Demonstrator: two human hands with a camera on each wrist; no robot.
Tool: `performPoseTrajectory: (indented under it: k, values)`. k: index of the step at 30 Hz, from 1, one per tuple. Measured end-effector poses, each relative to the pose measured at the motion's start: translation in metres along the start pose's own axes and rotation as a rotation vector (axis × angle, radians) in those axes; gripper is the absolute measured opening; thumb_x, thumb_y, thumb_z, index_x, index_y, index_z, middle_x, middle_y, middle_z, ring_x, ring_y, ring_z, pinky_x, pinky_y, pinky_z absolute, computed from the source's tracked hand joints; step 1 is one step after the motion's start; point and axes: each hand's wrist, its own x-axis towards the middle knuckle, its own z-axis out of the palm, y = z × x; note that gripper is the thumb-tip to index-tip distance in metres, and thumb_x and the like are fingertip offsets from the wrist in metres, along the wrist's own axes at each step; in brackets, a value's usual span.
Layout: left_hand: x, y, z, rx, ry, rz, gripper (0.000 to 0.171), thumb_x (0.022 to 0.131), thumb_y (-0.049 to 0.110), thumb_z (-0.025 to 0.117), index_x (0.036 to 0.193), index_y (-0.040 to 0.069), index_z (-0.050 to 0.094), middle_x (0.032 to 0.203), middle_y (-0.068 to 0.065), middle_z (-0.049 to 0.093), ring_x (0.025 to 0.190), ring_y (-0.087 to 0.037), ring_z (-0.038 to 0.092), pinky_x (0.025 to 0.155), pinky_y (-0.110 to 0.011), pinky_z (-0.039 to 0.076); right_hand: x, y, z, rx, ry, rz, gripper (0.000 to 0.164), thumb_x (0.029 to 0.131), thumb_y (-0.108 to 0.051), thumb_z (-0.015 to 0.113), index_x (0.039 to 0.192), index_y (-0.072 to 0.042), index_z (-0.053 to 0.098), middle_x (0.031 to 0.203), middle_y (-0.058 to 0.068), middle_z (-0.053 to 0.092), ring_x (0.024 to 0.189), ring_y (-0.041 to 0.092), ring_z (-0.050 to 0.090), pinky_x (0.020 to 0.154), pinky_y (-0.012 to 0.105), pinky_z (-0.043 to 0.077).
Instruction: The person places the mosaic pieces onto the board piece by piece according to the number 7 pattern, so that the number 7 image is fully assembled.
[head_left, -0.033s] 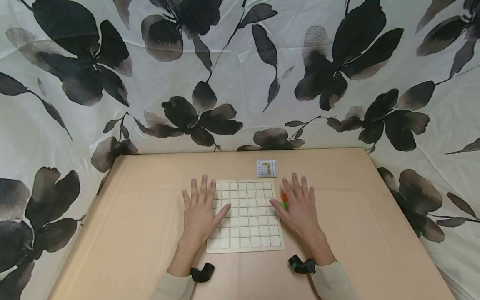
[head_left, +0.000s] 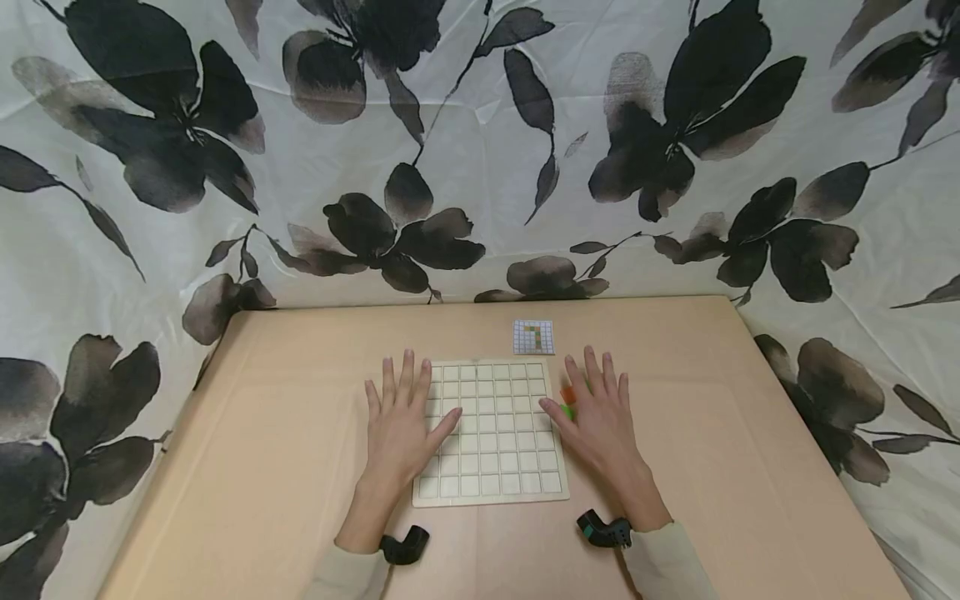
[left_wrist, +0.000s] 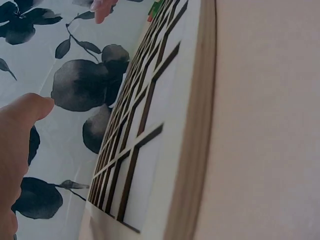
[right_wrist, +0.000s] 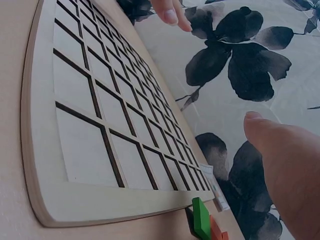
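A pale wooden board point(head_left: 498, 461) with a grid of square white recesses lies in front of the person. My left hand point(head_left: 399, 437) is spread flat over the board's left edge, its thumb point(left_wrist: 35, 107) pointing inward above the grid. On the other side, my right hand point(head_left: 600, 421) has its fingers spread, with the thumb tip overlapping the right rim in the head view. Partly hidden beneath that hand are small orange point(head_left: 567, 395) and green point(head_left: 567, 412) pieces. The right wrist view shows the green piece point(right_wrist: 201, 218) upright beside the board's corner. Neither hand holds anything.
Just behind the board lies a small gridded card point(head_left: 533, 337) with coloured squares. The light wood table point(head_left: 247, 467) reaches back to a white cloth point(head_left: 465, 142) with dark flowers. Both wrists carry black camera bands, the left one point(head_left: 405, 546) near the board's front corner.
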Motion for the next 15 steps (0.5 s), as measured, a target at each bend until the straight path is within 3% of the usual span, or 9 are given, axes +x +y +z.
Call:
performPoseTrajectory:
  k: [15]
  values:
    - [-0.001,0.001,-0.006,-0.001,-0.017,0.013,0.092,0.092,0.070,0.048,0.161,0.016,0.022,0.171,-0.008,0.004,0.157,-0.039,-0.004,0.126,-0.069,0.003,-0.001,-0.003,-0.013,-0.003,-0.017,-0.001,0.087,0.091,-0.063,0.058,0.157,-0.011,0.033,0.167,0.019,0.017,0.154,0.048,0.011,0.123,0.072,0.012]
